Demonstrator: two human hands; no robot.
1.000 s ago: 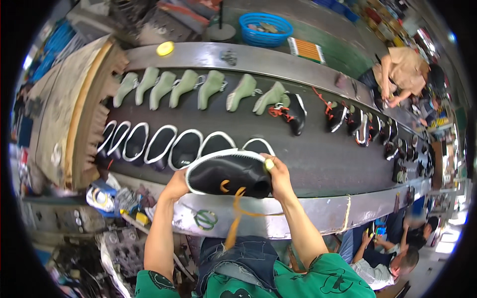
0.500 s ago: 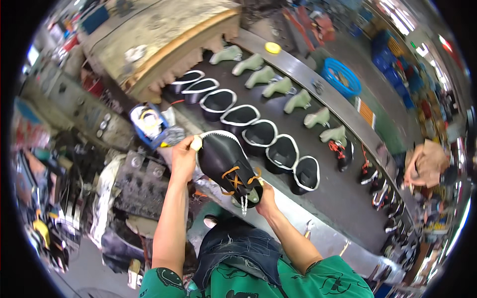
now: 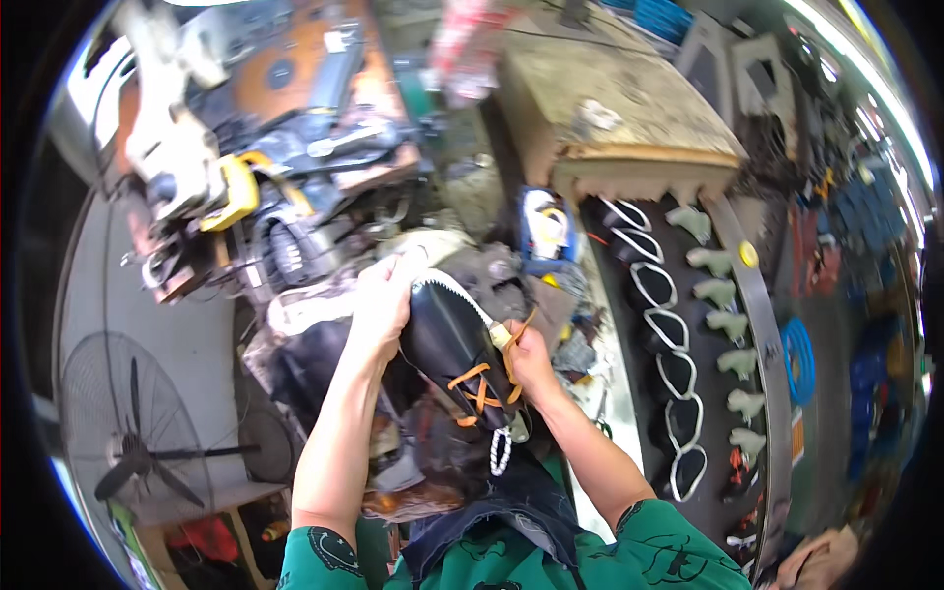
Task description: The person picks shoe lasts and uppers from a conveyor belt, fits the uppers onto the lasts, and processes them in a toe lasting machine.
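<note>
Between my hands is a black shoe upper (image 3: 447, 334) with orange laces and a white stitched edge along one side. A looped white cord hangs from its lower end, beside a bit of pale green. My left hand (image 3: 382, 313) is closed on the end with the white edge, its fingertips partly hidden. With fingers bent, my right hand (image 3: 531, 362) grips the other side near the laces, and pale yellow coverings show on its fingertips. The upper is held over a dark, cluttered machine (image 3: 320, 369), whose details are blurred.
To the right, a dark conveyor (image 3: 629, 393) carries white-rimmed black pieces (image 3: 673, 372) and pale green shoe lasts (image 3: 728, 324). A blue bin (image 3: 548, 228) stands beside a worn wooden box (image 3: 629, 93). A large fan (image 3: 133, 447) is at left, below a machine with a yellow part (image 3: 234, 194).
My view has swung left, so the conveyor now lies farther right. The shoe upper, still in both hands, has gone from beside the conveyor to over the machine.
</note>
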